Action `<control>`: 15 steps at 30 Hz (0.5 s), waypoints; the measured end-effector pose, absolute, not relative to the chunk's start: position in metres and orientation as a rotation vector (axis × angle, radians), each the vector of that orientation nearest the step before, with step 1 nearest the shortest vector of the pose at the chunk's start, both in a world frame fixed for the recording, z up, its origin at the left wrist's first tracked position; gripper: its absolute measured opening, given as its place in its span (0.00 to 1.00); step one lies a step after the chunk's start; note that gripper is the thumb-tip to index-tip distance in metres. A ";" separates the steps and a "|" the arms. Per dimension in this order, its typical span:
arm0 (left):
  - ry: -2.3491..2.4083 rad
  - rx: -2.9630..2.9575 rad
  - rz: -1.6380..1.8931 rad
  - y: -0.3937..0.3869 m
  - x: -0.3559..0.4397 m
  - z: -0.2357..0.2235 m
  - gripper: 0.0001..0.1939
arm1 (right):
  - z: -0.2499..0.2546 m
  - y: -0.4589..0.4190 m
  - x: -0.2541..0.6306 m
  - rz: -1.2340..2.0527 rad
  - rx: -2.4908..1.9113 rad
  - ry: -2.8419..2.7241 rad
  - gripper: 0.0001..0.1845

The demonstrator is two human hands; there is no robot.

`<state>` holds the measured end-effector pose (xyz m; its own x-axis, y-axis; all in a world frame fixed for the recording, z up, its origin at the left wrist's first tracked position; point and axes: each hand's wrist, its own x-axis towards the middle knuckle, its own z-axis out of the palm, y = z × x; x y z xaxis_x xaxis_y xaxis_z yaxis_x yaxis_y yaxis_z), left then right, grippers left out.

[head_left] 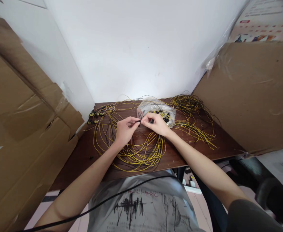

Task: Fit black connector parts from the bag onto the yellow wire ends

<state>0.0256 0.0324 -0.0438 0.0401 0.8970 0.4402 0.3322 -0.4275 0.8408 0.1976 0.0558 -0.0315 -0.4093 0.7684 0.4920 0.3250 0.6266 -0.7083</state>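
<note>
My left hand (127,129) is closed in a pinch on a small black part (139,121). Fingertip to fingertip with it, my right hand (156,123) is also pinched, but what lies between its fingers is too small to make out. Just behind the hands sits a clear plastic bag (172,118) with small yellow-and-black pieces inside. Below them, a loop of yellow and black wires (141,159) curves across the brown table (180,149). At the left end of the wires lie several yellow-and-black connectors (93,117).
A coiled bundle of wires (186,103) lies at the back right, with loose wire ends (208,138) in front of it. Large cardboard pieces stand at the left (27,129) and right (252,96). A white wall (141,48) rises behind. One black cable (122,193) crosses my lap.
</note>
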 end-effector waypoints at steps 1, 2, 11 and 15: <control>1.229 1.772 1.403 0.033 0.025 -0.044 0.10 | -0.031 0.056 0.198 0.636 -0.861 -1.993 0.07; 1.224 1.748 1.412 0.034 0.025 -0.043 0.10 | -0.031 0.057 0.199 0.615 -0.865 -1.986 0.07; 1.193 1.668 1.419 0.036 0.025 -0.044 0.10 | -0.030 0.058 0.201 0.526 -0.857 -2.005 0.07; 1.163 1.674 1.408 0.034 0.026 -0.045 0.10 | -0.030 0.057 0.200 0.541 -0.854 -2.007 0.07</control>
